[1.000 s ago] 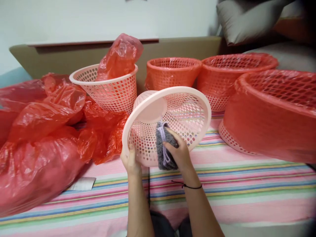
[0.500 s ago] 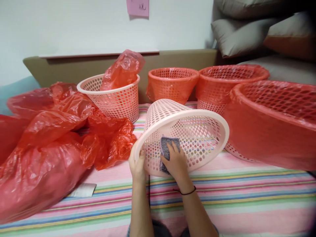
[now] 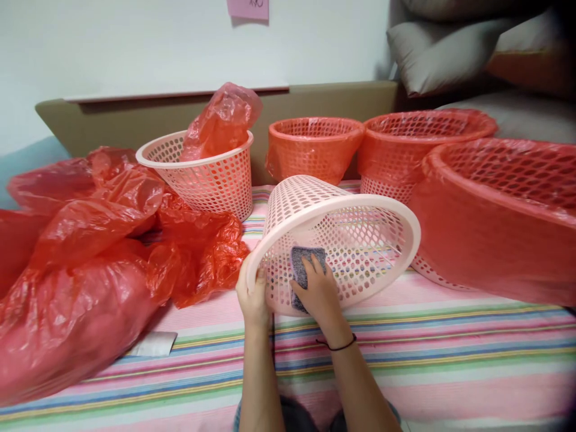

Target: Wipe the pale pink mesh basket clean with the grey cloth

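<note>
Basket (image 3: 297,201), pale pink and perforated: being held on its side in the near middle, with mouth facing the near side and narrower end pointing far; not showing clearly any contact with the striped cloth (image 3: 450,360) below. Grasping the left part of its rim with the left hand (image 3: 253,297), laying the thumb over the front edge and curling the fingers out of sight around the outside. Inside the basket, resting the right hand (image 3: 320,294) with spread fingers on a gray pad (image 3: 300,263), lying against the left part of the wall; hiding much of the pad, so leaving unclear any pinching around it. Wearing a thin black band (image 3: 344,345) on the right wrist.

On the far left, upright pink basket (image 3: 211,183): holding a red plastic bag (image 3: 220,126), sticking up above its rim. Heap of red plastic bags (image 3: 76,288): spreading across the left side, near to far. Whitish slip (image 3: 155,344): poking out beside the heap's near edge. Three wrapped baskets (image 3: 495,234), clad in red plastic: standing upright on the right and in the far middle. Gray pillows (image 3: 441,54): lying piled at the far right. Pink note (image 3: 249,7): hanging on the far wall (image 3: 135,48).
</note>
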The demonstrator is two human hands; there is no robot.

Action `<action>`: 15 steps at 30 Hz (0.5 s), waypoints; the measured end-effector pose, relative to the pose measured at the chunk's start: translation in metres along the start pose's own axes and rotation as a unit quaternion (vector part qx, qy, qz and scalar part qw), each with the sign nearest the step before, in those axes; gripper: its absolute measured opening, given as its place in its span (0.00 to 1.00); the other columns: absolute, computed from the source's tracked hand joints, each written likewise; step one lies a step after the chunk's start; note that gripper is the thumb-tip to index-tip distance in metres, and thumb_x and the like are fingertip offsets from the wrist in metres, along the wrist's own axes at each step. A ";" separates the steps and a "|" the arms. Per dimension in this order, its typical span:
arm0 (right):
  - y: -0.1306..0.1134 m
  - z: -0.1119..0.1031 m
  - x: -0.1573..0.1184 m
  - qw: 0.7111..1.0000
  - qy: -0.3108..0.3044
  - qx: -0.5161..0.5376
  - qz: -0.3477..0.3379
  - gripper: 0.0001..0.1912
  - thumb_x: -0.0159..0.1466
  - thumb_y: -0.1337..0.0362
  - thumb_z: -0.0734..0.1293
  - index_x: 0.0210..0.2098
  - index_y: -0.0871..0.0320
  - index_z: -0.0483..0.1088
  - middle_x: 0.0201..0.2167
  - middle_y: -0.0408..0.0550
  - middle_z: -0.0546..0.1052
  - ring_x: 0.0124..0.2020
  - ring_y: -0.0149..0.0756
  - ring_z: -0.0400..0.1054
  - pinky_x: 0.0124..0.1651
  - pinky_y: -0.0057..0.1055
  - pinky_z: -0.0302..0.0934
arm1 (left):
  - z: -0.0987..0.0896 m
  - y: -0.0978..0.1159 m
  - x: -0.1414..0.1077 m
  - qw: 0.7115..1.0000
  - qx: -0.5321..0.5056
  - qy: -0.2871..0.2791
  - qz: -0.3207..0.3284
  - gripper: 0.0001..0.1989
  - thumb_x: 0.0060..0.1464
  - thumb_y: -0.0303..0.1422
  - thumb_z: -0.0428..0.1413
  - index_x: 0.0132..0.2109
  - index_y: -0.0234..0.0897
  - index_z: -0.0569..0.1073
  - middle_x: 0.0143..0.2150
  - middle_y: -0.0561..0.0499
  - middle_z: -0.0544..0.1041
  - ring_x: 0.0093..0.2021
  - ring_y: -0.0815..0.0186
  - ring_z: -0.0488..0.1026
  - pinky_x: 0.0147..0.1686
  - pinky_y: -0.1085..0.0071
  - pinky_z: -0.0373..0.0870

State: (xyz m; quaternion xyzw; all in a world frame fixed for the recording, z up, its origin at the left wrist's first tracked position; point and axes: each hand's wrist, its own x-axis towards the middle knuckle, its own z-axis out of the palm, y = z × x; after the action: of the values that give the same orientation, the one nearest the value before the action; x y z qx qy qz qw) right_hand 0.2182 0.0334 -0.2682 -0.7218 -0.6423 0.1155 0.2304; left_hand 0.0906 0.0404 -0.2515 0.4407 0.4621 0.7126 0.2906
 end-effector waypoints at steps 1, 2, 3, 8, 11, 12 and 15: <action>0.000 0.000 0.000 1.000 -0.004 -0.001 0.003 0.32 0.63 0.59 0.66 0.64 0.61 0.63 0.67 0.55 0.62 0.65 0.59 0.55 0.64 0.52 0.52 | 0.000 0.001 0.000 1.000 0.000 0.000 -0.001 0.28 0.52 0.49 0.61 0.53 0.34 0.76 0.55 0.41 0.78 0.59 0.51 0.72 0.60 0.59 0.65; 0.000 -0.001 0.001 1.000 -0.009 -0.002 0.006 0.32 0.63 0.58 0.66 0.64 0.61 0.63 0.67 0.54 0.62 0.65 0.59 0.54 0.65 0.52 0.52 | 0.001 0.002 0.000 1.000 0.002 -0.001 -0.001 0.28 0.52 0.49 0.60 0.53 0.34 0.76 0.54 0.41 0.77 0.58 0.52 0.72 0.60 0.59 0.65; 0.000 -0.001 0.001 1.000 -0.013 -0.003 0.009 0.32 0.63 0.58 0.66 0.65 0.61 0.63 0.67 0.54 0.61 0.65 0.60 0.54 0.65 0.53 0.52 | 0.001 0.003 0.000 1.000 0.005 -0.002 -0.002 0.28 0.52 0.50 0.60 0.53 0.33 0.76 0.54 0.41 0.77 0.58 0.52 0.72 0.60 0.59 0.65; -0.001 -0.002 0.001 1.000 -0.021 -0.011 0.011 0.32 0.63 0.58 0.66 0.64 0.63 0.63 0.68 0.55 0.61 0.66 0.60 0.52 0.66 0.52 0.50 | 0.001 0.005 0.000 1.000 0.023 -0.004 -0.007 0.30 0.51 0.52 0.60 0.54 0.34 0.75 0.56 0.40 0.76 0.60 0.50 0.69 0.60 0.58 0.65; -0.001 -0.002 0.001 1.000 -0.021 -0.008 0.011 0.32 0.63 0.58 0.66 0.64 0.63 0.63 0.68 0.55 0.61 0.66 0.61 0.52 0.66 0.51 0.50 | 0.002 0.006 0.000 1.000 0.031 -0.005 -0.004 0.30 0.52 0.52 0.59 0.54 0.34 0.75 0.56 0.40 0.76 0.61 0.50 0.69 0.60 0.58 0.66; -0.001 -0.002 0.001 1.000 -0.022 -0.007 0.012 0.32 0.63 0.58 0.66 0.64 0.62 0.63 0.68 0.55 0.61 0.66 0.61 0.52 0.66 0.51 0.50 | 0.002 0.007 0.000 1.000 0.031 -0.005 -0.004 0.30 0.52 0.52 0.59 0.54 0.34 0.75 0.56 0.41 0.76 0.60 0.50 0.69 0.59 0.59 0.66; 0.000 -0.001 0.002 1.000 -0.023 -0.004 0.013 0.32 0.63 0.57 0.66 0.65 0.62 0.63 0.68 0.55 0.61 0.65 0.62 0.52 0.65 0.52 0.51 | 0.003 0.008 0.000 1.000 0.030 -0.007 -0.003 0.28 0.53 0.51 0.59 0.52 0.34 0.76 0.53 0.41 0.78 0.58 0.51 0.72 0.58 0.59 0.67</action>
State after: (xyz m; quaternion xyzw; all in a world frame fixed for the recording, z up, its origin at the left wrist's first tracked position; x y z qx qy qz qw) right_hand 0.2189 0.0348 -0.2671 -0.7283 -0.6384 0.1324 0.2109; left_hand 0.0930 0.0377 -0.2434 0.4530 0.4821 0.6946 0.2829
